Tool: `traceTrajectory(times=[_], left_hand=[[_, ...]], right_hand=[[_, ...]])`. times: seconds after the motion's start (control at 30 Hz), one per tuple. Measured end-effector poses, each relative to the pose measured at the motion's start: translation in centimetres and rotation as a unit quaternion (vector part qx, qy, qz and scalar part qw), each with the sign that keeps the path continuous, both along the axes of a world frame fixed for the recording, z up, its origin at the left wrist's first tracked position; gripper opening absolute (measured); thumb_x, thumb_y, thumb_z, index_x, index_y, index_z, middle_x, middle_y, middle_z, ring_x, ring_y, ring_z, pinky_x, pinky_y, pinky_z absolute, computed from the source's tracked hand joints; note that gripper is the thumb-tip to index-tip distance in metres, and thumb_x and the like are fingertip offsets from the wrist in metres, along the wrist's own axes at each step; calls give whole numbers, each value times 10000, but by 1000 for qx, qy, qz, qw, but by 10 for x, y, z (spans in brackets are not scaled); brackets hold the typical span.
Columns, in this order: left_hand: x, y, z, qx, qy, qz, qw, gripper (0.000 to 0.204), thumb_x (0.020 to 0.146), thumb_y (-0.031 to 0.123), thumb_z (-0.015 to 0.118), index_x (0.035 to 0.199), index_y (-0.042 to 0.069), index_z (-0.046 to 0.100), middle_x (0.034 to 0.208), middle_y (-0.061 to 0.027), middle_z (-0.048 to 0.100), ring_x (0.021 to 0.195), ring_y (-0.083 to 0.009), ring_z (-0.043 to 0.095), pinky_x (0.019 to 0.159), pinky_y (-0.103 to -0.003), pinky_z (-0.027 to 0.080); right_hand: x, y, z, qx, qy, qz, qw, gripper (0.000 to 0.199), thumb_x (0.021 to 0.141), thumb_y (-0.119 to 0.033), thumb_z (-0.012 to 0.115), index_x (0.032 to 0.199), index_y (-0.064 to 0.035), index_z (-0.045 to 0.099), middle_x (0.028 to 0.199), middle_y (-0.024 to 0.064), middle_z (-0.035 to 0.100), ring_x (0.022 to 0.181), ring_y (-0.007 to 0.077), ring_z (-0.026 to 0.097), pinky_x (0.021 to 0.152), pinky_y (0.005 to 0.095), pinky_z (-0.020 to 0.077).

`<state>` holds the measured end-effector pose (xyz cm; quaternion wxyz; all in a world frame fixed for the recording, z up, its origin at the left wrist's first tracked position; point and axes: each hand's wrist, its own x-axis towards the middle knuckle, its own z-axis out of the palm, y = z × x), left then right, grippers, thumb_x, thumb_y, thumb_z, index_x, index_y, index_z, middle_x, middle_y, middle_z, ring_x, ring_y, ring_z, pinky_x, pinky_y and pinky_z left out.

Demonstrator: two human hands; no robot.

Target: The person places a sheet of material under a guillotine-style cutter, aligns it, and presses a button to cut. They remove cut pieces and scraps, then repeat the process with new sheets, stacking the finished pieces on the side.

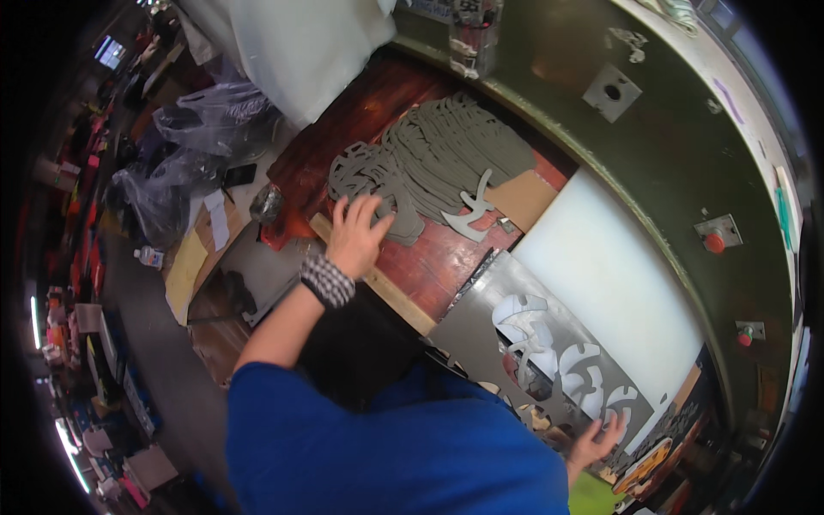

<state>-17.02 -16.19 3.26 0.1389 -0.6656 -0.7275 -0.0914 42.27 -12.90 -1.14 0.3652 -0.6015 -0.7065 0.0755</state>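
Note:
My left hand [354,239], with a checked band at its wrist, reaches over the near edge of a pile of grey cut-out pieces [365,167]. Its fingers are spread and I see nothing held in them. Behind that pile lie long overlapping rows of the same grey flat pieces [463,142]. One loose curved piece [470,215] rests on the red board [421,270] to the right. Off to the lower right, my right hand [598,439] is open, fingers apart, beside a grey sheet [476,326] with curved cut-outs. Whether its fingertips touch the sheet I cannot tell.
A white board [609,266] lies right of the red one, below a green machine body [566,51] with red buttons [715,243]. A wooden strip [399,300] borders the red board's near side. Clear plastic bags [215,120] and a small bottle [148,256] are at the left.

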Motion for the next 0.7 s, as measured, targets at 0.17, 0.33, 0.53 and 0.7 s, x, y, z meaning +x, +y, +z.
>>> traceTrajectory(times=[0.17,0.33,0.53,0.7], left_hand=[[103,-12,-14,-23,-370,-71,926,236,836,179,663,1005,20,619,787,-129,645,762,-301,626,693,-386,479],[140,22,-71,66,-276,8,959,229,843,239,669,1009,87,630,750,-132,644,683,-336,586,628,-450,437],[93,47,-87,52,-265,81,959,235,897,298,623,1037,111,648,783,-108,656,704,-312,591,637,-428,452],[75,106,-109,54,-383,-57,921,285,950,270,563,1052,7,605,864,-175,669,788,-285,642,704,-391,493]], right_hand=[[75,-20,-18,-35,-128,-290,948,413,889,-246,654,1184,37,595,1182,213,591,1087,351,561,940,412,448],[82,-7,-28,-72,-40,-405,911,631,829,-373,706,1275,36,524,1231,234,574,1087,366,566,959,415,427],[35,10,-26,-14,194,-381,904,457,857,-205,700,1219,39,567,1133,172,642,987,249,625,862,351,488],[-7,-52,-8,25,407,-330,851,217,904,-161,648,992,36,621,867,37,648,782,91,556,709,267,472]])
